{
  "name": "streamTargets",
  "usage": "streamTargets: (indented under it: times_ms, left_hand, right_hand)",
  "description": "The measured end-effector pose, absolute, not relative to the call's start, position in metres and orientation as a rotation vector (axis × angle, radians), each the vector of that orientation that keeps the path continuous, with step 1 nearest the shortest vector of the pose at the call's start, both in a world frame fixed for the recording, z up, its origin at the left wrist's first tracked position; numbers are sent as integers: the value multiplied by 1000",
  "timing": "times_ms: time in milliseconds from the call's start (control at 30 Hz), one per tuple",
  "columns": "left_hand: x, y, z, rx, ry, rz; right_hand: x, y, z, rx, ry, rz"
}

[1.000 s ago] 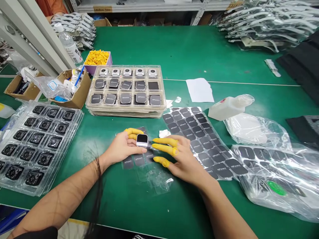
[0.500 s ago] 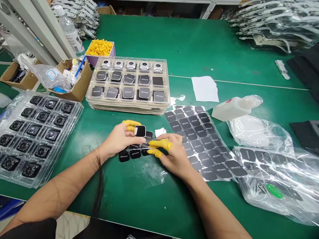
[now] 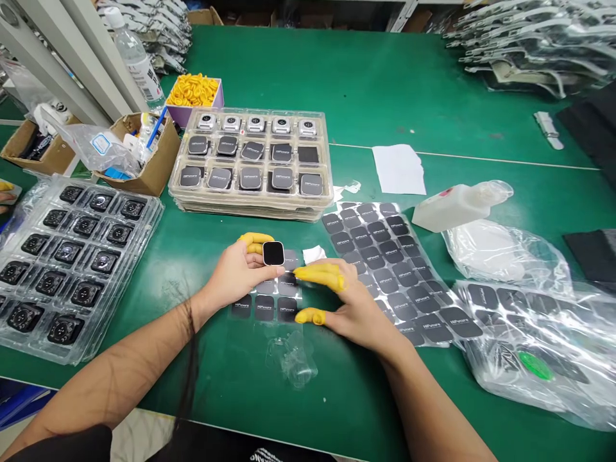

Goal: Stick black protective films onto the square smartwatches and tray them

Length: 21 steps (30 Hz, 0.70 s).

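Note:
My left hand (image 3: 237, 264), with yellow finger cots, grips a small square smartwatch body (image 3: 273, 253) whose dark screen faces up; it has no strap. Below it on the green table lies a small clear sheet of dark square printed films (image 3: 264, 308). At the right edge of that sheet is my right hand (image 3: 337, 298), also with finger cots, its index finger and thumb spread apart with nothing seen between them. Crumpled clear film scraps (image 3: 292, 359) lie in front of the sheet. A white tissue piece (image 3: 314, 254) sits just behind my right fingers.
Behind stands a stacked tray (image 3: 250, 204) of watch bodies and film-covered squares. Black watch bodies fill a clear tray (image 3: 79, 340) on the left. Right of my hands are a large film sheet (image 3: 385, 280), a white bottle (image 3: 447, 208) and plastic bags (image 3: 529, 391). Another person's hand (image 3: 6, 192) shows far left.
My right hand has drawn back to the right, and its fingers have spread. The small film sheet now lies flatter and more exposed. Another person's hand has appeared at the far left.

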<state>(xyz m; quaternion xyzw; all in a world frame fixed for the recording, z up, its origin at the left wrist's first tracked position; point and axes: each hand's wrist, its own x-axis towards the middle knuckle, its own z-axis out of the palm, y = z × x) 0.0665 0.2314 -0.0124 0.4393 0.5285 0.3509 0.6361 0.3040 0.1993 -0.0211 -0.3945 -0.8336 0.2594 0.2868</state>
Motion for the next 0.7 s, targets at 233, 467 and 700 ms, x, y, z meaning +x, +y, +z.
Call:
streamTargets:
  times_ms: [233,467,700]
  left_hand:
    - [64,228,-9,931,1200,788]
    - [60,233,0,836,1165,723]
    - [58,234,3,784,1160,710]
  right_hand:
    - [292,194,-39,-1249,-2293,518]
    - [284,197,-36,-1151,-2213,373]
    - [282,197,-32,-1010,-2163,362]
